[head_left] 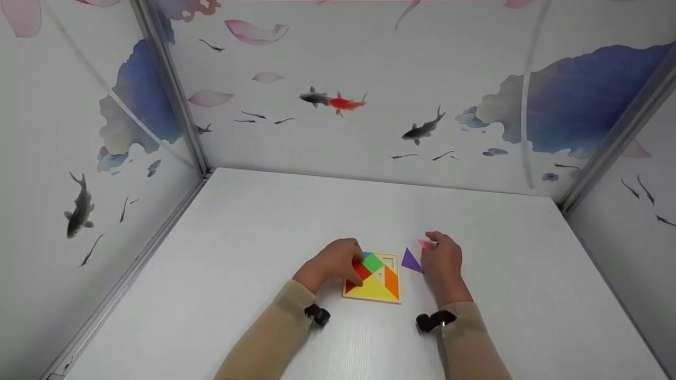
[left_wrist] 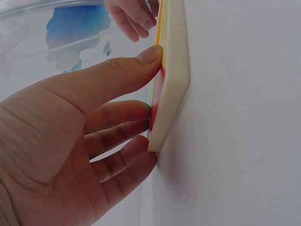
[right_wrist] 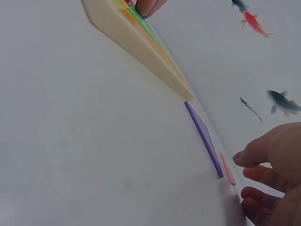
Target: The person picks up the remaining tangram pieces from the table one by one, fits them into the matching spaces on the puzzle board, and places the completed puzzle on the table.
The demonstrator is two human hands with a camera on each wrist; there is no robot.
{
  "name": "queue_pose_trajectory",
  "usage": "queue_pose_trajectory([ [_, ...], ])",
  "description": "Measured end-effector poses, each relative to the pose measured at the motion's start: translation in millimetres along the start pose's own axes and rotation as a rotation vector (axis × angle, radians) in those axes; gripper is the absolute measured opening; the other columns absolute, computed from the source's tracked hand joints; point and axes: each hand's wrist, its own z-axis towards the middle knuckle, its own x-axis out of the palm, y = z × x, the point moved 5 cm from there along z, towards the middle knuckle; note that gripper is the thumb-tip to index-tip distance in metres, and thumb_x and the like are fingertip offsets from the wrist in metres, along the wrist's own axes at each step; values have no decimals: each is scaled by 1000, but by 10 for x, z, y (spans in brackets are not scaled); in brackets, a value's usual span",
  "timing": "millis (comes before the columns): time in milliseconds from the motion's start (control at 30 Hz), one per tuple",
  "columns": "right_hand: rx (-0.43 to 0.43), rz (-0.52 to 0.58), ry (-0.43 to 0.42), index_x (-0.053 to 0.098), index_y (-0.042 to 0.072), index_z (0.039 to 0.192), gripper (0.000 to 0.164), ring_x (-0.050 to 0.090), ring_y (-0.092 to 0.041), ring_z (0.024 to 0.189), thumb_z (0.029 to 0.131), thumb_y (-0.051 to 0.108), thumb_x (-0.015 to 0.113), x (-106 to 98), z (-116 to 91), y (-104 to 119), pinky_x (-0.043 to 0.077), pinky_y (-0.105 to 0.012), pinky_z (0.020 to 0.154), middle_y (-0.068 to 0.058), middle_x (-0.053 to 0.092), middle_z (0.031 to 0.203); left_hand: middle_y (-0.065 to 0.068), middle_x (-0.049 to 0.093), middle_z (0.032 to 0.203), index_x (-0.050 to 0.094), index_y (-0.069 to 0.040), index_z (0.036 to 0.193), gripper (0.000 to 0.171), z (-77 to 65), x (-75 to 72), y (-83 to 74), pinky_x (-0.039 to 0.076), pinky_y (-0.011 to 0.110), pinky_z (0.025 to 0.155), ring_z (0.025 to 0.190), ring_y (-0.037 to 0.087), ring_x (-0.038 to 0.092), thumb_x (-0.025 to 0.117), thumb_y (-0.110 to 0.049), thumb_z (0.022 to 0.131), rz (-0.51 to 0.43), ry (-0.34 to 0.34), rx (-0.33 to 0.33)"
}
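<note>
A square tangram tray (head_left: 372, 300) lies on the table. It holds a yellow triangle (head_left: 371, 291), an orange parallelogram (head_left: 391, 283), a green square (head_left: 373, 263) and red pieces (head_left: 361, 271), with a bit of blue (head_left: 365, 254) showing. Bare wooden recesses show at its right side. My left hand (head_left: 338, 262) rests its thumb and fingertips on the tray's left part, partly covering the red and blue. Right of the tray lies a purple triangle (head_left: 411, 262). My right hand (head_left: 442, 258), fingers loosely bent and apart, is beside a small pink triangle (right_wrist: 227, 169).
The white table (head_left: 253, 221) is enclosed by panels printed with fish and petals. Its back edge meets the rear panel (head_left: 338, 142). A small black camera (head_left: 318, 315) is strapped to the left wrist, another (head_left: 435, 320) to the right.
</note>
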Motion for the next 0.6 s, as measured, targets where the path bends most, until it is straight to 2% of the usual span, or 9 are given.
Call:
queue_pose_trajectory([
  [167,1,-40,19,60,11,148,45,54,-40,142,104,9,56,11,8,6,42,-56,122,-18,60,151,-4,64,117,79,-14,118,44,13,13,17,53,32,105,108,16,58,94,-31,81,-4,1,-15],
  [400,-12,-59,-14,65,9,141,39,62,-36,123,103,8,60,30,18,-25,51,-52,114,-18,67,133,-3,66,116,80,-12,117,43,34,30,38,54,31,103,106,15,60,94,-30,80,2,-7,18],
  [600,10,-53,-26,67,9,138,34,62,-34,119,104,8,59,41,9,-23,53,-50,112,-17,67,130,-3,65,112,80,-12,116,44,35,22,42,54,31,101,103,15,59,95,-30,79,-13,-8,13],
])
